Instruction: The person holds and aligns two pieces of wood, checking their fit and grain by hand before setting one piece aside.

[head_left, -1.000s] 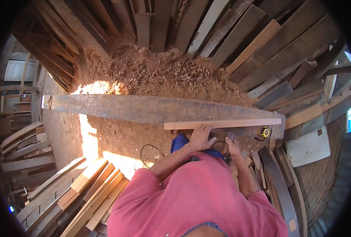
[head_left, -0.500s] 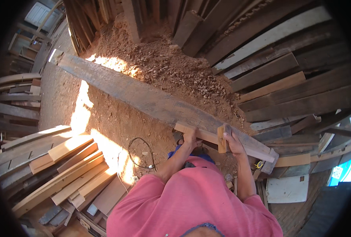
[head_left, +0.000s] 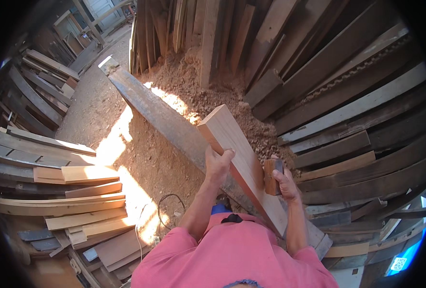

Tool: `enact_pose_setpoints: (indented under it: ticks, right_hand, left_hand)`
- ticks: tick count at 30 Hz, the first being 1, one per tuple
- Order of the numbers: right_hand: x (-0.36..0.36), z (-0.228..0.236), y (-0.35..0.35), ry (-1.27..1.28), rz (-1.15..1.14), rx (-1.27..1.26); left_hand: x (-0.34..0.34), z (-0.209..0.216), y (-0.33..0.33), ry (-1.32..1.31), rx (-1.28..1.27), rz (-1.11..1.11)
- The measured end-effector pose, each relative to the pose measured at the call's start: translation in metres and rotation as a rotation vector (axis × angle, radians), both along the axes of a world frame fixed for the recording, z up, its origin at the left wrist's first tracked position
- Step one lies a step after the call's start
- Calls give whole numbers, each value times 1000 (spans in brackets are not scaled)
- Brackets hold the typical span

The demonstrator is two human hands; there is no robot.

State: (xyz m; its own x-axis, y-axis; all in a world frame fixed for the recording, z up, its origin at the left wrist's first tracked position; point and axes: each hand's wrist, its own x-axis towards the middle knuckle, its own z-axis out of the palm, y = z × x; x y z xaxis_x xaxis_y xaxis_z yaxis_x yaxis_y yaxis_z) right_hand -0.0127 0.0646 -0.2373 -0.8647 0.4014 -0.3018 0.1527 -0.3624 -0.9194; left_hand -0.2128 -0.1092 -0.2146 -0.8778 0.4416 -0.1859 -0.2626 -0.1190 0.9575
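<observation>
My left hand (head_left: 216, 165) grips the left edge of a light brown wooden board (head_left: 244, 156), its thumb over the upper face. The board is tilted, its far end raised above a long weathered plank (head_left: 167, 120) and its near end close to my body. In my right hand (head_left: 288, 185) is a small wooden block (head_left: 270, 176) with a dark face on its right side. The block stands at the board's right edge; whether it touches the board I cannot tell. My right fingers are partly hidden behind the block.
Wood shavings (head_left: 189, 91) are heaped beyond the plank. Stacked boards (head_left: 83, 211) lie at the left, and many timbers (head_left: 337, 144) lean along the right. A dark cable (head_left: 161, 211) loops on the ground left of my legs.
The board's far end has come up and swung away from me, showing its broad face. Both hands still hold board and block. The view has shifted, moving the surroundings in the picture.
</observation>
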Motion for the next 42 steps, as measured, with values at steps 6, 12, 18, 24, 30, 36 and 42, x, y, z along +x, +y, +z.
enact_pose_setpoints:
  ticks: [6,12,18,24,30,36,42]
  right_hand:
    - [9,47,33,171,93,275]
    - [36,140,22,212,27,535]
    - [53,219,4,663,-122,1082]
    - [64,225,4,723,-308,1164]
    - [76,262,5,651,-313,1146]
    - [73,253,3,728,-255,1079]
    - [46,305,-12,692,-167,839]
  left_hand:
    - [20,39,33,210,486,-265]
    - [51,54,83,106,715,-372]
    - [120,132,100,285,742,-602]
    - [151,143,106,475,738,-543]
    - [159,143,113,602,703,-539]
    - [159,138,98,614,584,-472]
    - [169,143,74,693,705,-285]
